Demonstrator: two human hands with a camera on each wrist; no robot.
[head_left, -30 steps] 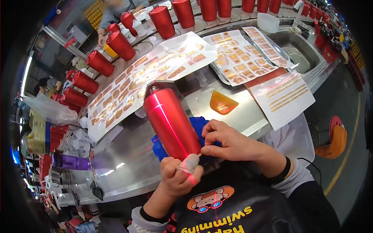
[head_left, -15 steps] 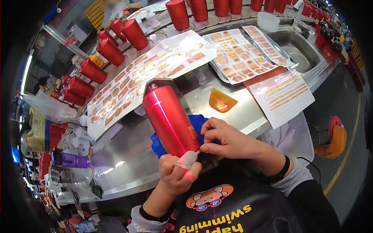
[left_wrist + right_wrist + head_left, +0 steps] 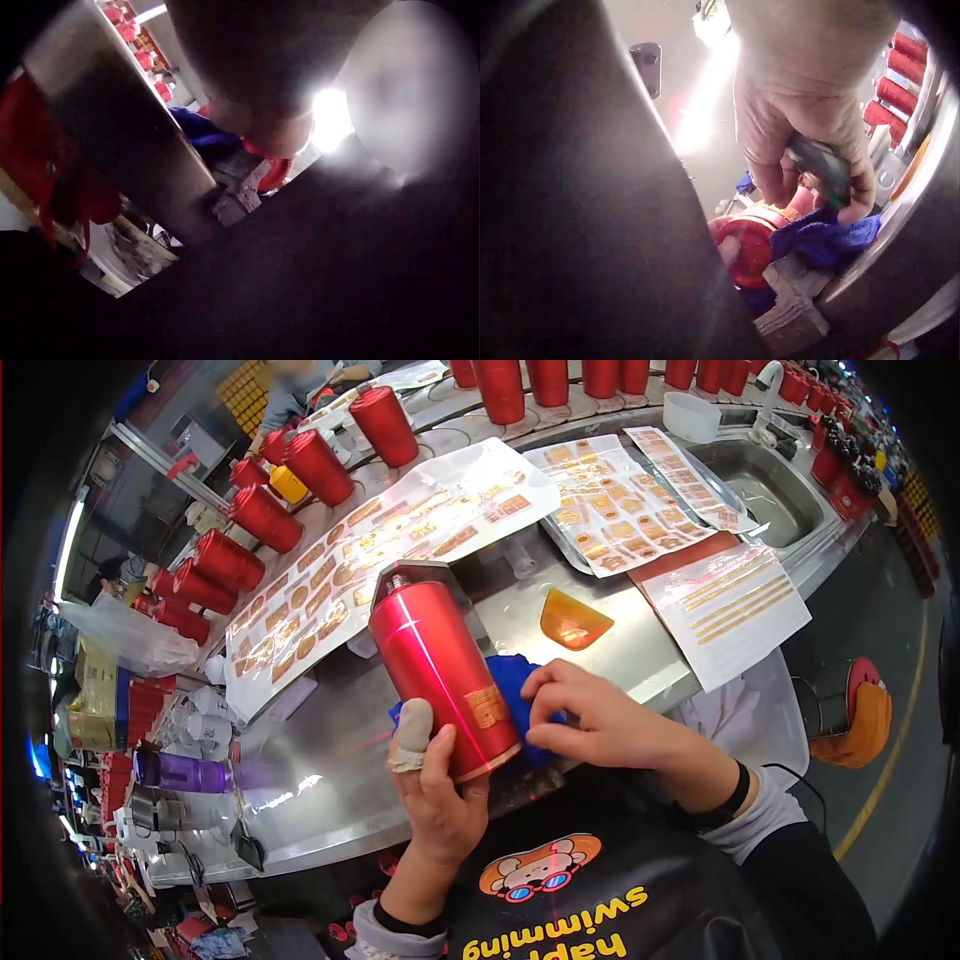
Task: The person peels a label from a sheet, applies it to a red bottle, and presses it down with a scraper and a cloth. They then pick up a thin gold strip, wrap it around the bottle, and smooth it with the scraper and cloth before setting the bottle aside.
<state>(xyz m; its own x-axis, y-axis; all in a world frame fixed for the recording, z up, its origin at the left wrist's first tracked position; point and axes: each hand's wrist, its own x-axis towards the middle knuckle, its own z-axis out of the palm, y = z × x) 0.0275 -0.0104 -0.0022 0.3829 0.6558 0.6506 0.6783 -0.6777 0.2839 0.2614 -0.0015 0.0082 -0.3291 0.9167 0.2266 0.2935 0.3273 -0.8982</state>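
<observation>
Red bottle (image 3: 432, 660), contents hidden; left fingers (image 3: 437, 762) straight against it, right fingers (image 3: 861, 196) curled round dark object (image 3: 822, 166)

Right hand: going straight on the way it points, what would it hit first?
For the right hand, probably the red bottle, though blue cloth shows between them and depth is unclear.

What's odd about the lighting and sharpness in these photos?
Head view: surroundings curve within black corners, and glare streaks the metallic red cylinder; left wrist view: mostly dark, with a blown-out white light; right wrist view: white glare, and a dark greenish thing in the bare right hand is too blurred to identify.
</observation>
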